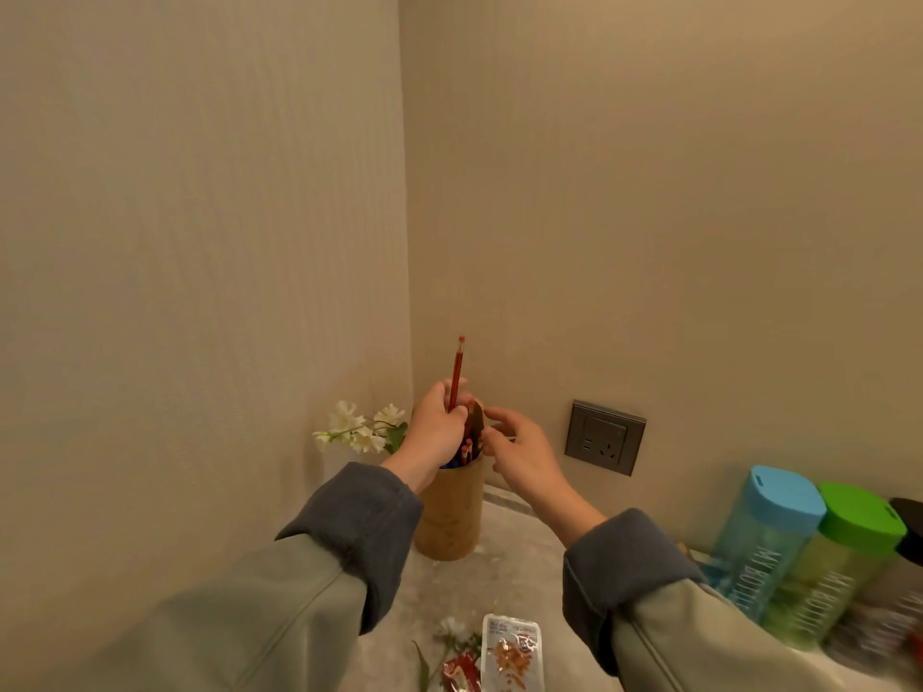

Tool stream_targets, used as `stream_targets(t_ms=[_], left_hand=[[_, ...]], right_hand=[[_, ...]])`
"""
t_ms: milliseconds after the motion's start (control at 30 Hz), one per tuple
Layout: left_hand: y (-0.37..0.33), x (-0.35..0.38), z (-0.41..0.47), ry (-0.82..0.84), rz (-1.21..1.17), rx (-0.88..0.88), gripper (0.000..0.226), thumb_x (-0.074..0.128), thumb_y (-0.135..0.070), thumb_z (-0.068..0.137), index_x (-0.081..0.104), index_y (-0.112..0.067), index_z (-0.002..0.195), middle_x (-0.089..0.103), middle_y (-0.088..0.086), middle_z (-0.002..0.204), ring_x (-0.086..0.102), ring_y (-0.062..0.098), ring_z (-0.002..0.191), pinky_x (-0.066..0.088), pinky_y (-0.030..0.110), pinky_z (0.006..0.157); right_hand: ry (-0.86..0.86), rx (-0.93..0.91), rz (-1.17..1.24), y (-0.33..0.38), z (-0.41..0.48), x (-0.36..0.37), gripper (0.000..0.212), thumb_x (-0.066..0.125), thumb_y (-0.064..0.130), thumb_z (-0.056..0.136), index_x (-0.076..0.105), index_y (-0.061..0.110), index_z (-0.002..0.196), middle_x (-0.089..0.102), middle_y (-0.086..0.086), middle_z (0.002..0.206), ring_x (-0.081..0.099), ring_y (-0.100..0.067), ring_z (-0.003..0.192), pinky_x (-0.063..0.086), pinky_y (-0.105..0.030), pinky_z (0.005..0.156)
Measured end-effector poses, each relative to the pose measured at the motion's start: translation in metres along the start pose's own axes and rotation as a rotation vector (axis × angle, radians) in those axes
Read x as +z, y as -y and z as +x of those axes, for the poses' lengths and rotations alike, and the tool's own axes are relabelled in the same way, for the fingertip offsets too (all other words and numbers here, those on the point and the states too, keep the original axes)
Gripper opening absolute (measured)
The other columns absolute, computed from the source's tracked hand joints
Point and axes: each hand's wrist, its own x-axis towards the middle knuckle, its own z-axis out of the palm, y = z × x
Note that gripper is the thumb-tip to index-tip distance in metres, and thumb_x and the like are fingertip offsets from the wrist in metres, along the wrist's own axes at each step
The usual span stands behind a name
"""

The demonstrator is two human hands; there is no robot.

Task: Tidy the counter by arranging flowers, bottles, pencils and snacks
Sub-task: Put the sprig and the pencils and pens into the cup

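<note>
Counter: pale grey marbled stone, running back into a wall corner.
Back corner: a tan cylindrical holder stands upright, with pencils showing in its mouth.
Left of the holder: white flowers — what they stand in is hidden.
Right side: a blue-lidded bottle and a green-lidded bottle upright and touching, with a dark-lidded bottle at the picture's edge.
Front: a clear snack packet lying flat, a red packet just beside it, and a loose flower stem — blurred.
</note>
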Motion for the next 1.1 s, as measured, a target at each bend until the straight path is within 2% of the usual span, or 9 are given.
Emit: stream_targets(t_ms=[133,233,333,500,633,733,867,967,1100], left_hand=[[-0.003,-0.001,-0.006,-0.024,-0.026,0.057,0.055,0.046,0.001,0.095,0.033,-0.022,0.144,0.050,-0.001,0.135,0.045,0.018,0.129,0.042,0.034,0.104],[-0.003,-0.003,-0.019,-0.059,-0.038,0.152,0.058,0.046,0.003,0.094,0.031,-0.023,0.144,0.048,-0.004,0.133,0.047,0.011,0.120,0.042,0.016,0.086],[0.001,-0.007,-0.037,-0.105,-0.053,0.216,0.056,0.047,0.004,0.093,0.035,-0.023,0.141,0.048,-0.006,0.132,0.045,0.006,0.120,0.037,0.005,0.076],[0.013,-0.015,-0.085,-0.088,-0.144,0.199,0.046,0.047,0.006,0.093,0.045,-0.018,0.132,0.052,-0.004,0.125,0.047,0.004,0.117,0.037,0.017,0.098],[0.050,-0.022,-0.117,-0.022,-0.090,0.063,0.035,0.052,-0.004,0.094,0.048,-0.019,0.125,0.057,-0.002,0.119,0.054,0.007,0.107,0.044,0.014,0.082],[0.085,-0.028,-0.132,0.093,0.065,-0.097,0.037,0.059,-0.008,0.091,0.049,-0.014,0.126,0.057,0.000,0.113,0.057,0.012,0.102,0.044,0.012,0.074],[0.123,-0.035,-0.152,0.261,0.259,-0.266,0.044,0.063,-0.015,0.088,0.045,-0.013,0.129,0.053,0.002,0.113,0.054,0.012,0.095,0.045,0.019,0.073],[0.135,-0.036,-0.165,0.325,0.442,-0.263,0.048,0.062,-0.020,0.088,0.042,-0.017,0.132,0.051,0.004,0.120,0.055,0.017,0.105,0.046,0.025,0.083],[0.146,-0.034,-0.176,0.374,0.840,-0.217,0.044,0.062,-0.024,0.088,0.045,-0.017,0.128,0.053,0.006,0.122,0.056,0.025,0.109,0.049,0.035,0.091]], right_hand=[[-0.003,0.017,-0.005,0.002,-0.008,-0.005,0.039,0.050,0.016,0.098,0.048,0.018,0.137,0.060,0.000,0.110,0.060,-0.013,0.098,0.052,-0.022,0.074],[-0.017,0.020,-0.007,0.002,-0.023,-0.009,0.039,0.049,0.014,0.098,0.049,0.017,0.136,0.060,-0.002,0.114,0.060,-0.017,0.103,0.054,-0.034,0.089],[-0.020,0.048,-0.005,-0.002,-0.042,-0.011,0.038,0.049,0.015,0.097,0.050,0.018,0.134,0.060,-0.003,0.115,0.061,-0.019,0.104,0.053,-0.040,0.093],[0.032,0.087,0.032,-0.009,-0.077,-0.004,0.036,0.049,0.011,0.096,0.050,0.016,0.132,0.062,-0.003,0.108,0.063,-0.018,0.097,0.054,-0.038,0.086],[0.094,0.137,-0.002,-0.021,-0.100,0.008,0.029,0.049,0.014,0.097,0.054,0.016,0.126,0.062,0.003,0.103,0.063,-0.013,0.092,0.055,-0.035,0.082],[0.150,0.178,-0.064,-0.033,-0.114,0.021,0.029,0.050,0.013,0.095,0.057,0.014,0.123,0.064,-0.002,0.106,0.065,-0.016,0.091,0.055,-0.031,0.075],[0.248,0.241,-0.118,-0.049,-0.132,0.037,0.027,0.052,0.010,0.093,0.060,0.010,0.119,0.065,-0.008,0.105,0.064,-0.015,0.081,0.052,-0.026,0.064],[0.289,0.275,-0.150,-0.059,-0.140,0.046,0.026,0.053,0.009,0.093,0.061,0.009,0.118,0.066,-0.013,0.106,0.065,-0.018,0.079,0.054,-0.034,0.071],[0.307,0.316,-0.181,-0.069,-0.148,0.052,0.025,0.053,0.010,0.093,0.063,0.010,0.116,0.067,-0.012,0.104,0.064,-0.018,0.082,0.053,-0.030,0.068]])
